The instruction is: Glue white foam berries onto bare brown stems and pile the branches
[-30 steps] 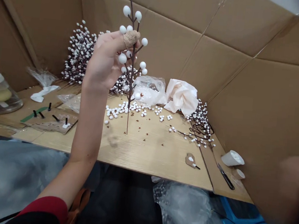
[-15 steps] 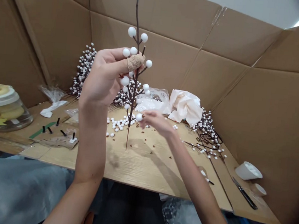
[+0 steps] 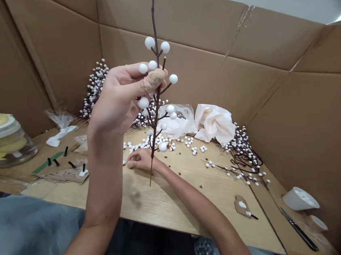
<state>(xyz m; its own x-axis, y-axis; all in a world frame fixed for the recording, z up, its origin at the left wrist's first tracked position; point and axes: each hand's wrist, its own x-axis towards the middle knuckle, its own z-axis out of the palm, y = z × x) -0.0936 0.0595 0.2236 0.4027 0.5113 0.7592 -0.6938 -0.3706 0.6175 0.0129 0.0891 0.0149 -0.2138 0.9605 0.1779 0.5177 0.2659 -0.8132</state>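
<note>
Upright in front of the cardboard wall is a dark brown stem [image 3: 155,122] with white berries on short side twigs. My left hand [image 3: 122,94] pinches it near its upper middle, the thumb wrapped in a tan covering. Lower down, behind the stem's thin tip, my right hand [image 3: 142,160] rests on the table [image 3: 163,199] beside loose white berries [image 3: 147,142]. Its fingers are curled together, and anything between them is too small to make out.
Berry bunches stand at the back left [image 3: 96,83] and right [image 3: 240,141]. Between them lie a plastic bag [image 3: 177,124] and crumpled paper [image 3: 215,122]. A knife [image 3: 300,230] and white cup [image 3: 300,199] are at right, a lidded jar [image 3: 4,142] at left.
My right hand has let go of the berry at the stem's lower twig and moved down and left to the table. The berry stays on the twig. My left hand still holds the stem.
</note>
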